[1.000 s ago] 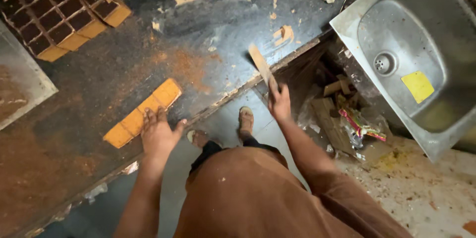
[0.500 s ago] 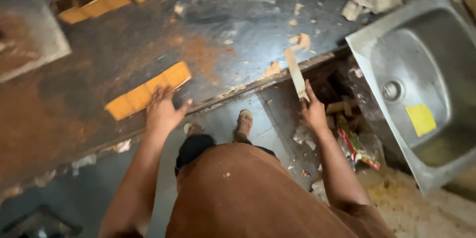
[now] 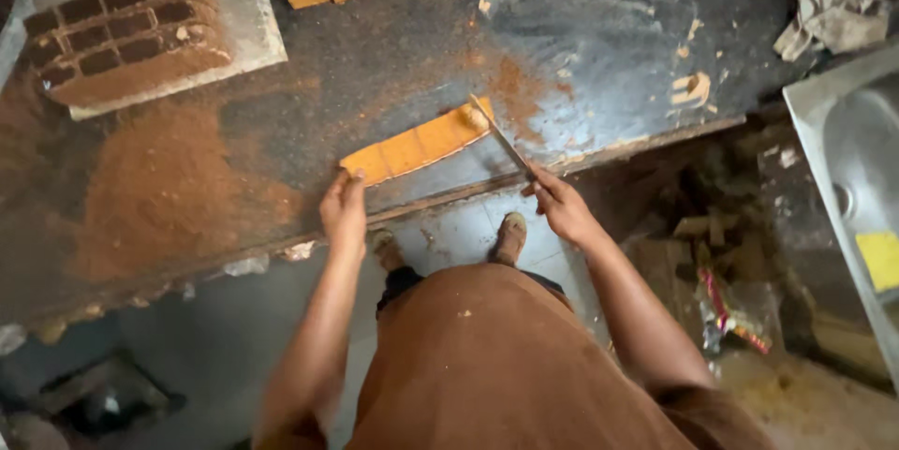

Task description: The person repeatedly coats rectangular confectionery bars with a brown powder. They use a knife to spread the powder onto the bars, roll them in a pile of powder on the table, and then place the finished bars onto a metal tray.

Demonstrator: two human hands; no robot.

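Dark, dusty stone-like table, orange clay-like strip, thin metal blade

The table [image 3: 393, 57] looks like dark, matt stone, scuffed pale grey toward its far right part and coated with rough rust-brown powder [image 3: 159, 197] along its near left part. The orange strip [image 3: 417, 144] near the table's near edge has a smooth, matt, clay-like face scored into blocks. The blade [image 3: 501, 139] in the right hand [image 3: 560, 206] is thin, dull grey metal. The gridded brown slab [image 3: 122, 33] at the far left corner looks coarse and crumbly on a pale, smooth board [image 3: 253, 10]. The rag [image 3: 833, 5] at the far right corner is crumpled, grubby cloth. The sink [image 3: 857, 160] beyond the right edge is brushed, faintly shiny metal.
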